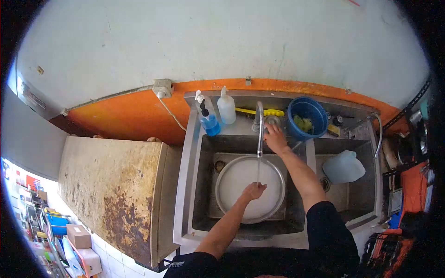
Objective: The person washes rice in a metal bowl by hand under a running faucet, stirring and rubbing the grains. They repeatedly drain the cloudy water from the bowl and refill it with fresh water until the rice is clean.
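Note:
My left hand [254,190] is over the large round metal basin [218,195], under the thin water stream from the faucet [260,125]. Its fingers look curled in, and whatever they may hold is hidden. White, cloudy liquid or foam [241,173] fills the basin, which stands in the left sink bowl [204,185]. Reaching past the right of the curved spout, my right hand [276,139] has its fingers stretched out and apart, close to the faucet's base. No held object shows in it.
Behind the sink stand a blue soap bottle [211,124], a white pump bottle [226,108], a yellow-handled brush [273,112] and a blue bucket [294,125]. The right bowl holds a pale plastic jug [343,167]. At left is a worn board-like surface [106,180].

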Demonstrator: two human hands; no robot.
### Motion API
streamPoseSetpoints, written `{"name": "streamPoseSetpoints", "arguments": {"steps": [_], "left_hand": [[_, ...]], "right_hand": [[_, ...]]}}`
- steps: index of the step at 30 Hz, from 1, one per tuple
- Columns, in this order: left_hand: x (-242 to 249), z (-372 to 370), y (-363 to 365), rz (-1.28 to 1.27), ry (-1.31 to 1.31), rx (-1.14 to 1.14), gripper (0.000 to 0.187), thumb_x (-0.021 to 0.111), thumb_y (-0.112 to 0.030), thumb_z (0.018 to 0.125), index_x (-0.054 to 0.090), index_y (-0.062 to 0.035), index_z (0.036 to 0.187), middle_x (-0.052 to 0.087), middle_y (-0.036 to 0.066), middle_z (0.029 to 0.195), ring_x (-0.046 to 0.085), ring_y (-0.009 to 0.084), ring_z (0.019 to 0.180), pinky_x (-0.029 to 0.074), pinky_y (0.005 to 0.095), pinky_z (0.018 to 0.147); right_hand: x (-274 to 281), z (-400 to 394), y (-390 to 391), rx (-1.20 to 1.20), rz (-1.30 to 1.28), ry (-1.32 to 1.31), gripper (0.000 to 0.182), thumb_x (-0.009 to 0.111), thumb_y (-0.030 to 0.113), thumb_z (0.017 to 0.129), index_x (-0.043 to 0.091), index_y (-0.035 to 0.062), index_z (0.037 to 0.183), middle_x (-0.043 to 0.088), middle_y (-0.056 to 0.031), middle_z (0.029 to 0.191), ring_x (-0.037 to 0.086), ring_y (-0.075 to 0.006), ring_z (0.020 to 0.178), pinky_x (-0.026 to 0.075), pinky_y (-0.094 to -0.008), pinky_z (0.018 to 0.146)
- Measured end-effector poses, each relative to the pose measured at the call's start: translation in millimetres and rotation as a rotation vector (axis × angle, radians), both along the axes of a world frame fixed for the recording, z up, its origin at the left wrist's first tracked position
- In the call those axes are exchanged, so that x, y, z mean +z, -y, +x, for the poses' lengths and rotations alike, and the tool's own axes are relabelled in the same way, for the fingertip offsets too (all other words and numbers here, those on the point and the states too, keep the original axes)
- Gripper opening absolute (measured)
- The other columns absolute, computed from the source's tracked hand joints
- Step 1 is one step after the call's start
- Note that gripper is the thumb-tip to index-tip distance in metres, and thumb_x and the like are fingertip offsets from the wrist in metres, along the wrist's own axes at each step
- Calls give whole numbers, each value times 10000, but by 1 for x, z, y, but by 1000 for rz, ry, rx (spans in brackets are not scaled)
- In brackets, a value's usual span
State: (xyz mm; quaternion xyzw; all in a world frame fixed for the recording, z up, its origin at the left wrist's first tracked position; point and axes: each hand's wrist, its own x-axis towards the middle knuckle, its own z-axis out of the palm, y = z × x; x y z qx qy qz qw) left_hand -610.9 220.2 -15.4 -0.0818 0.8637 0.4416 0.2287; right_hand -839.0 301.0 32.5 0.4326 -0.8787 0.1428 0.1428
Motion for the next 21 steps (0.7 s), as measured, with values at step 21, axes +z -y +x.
{"name": "streamPoseSetpoints", "arguments": {"steps": [21], "left_hand": [[-68,130,80,-582,-168,739,503,665,-310,761,496,-21,1136,560,154,1089,529,334,988,426,417,855]], "right_hand": [[-56,134,-35,-521,-597,510,670,715,266,697,415,39,1251,463,-187,1234,455,-304,1135,358,-394,950]]}}
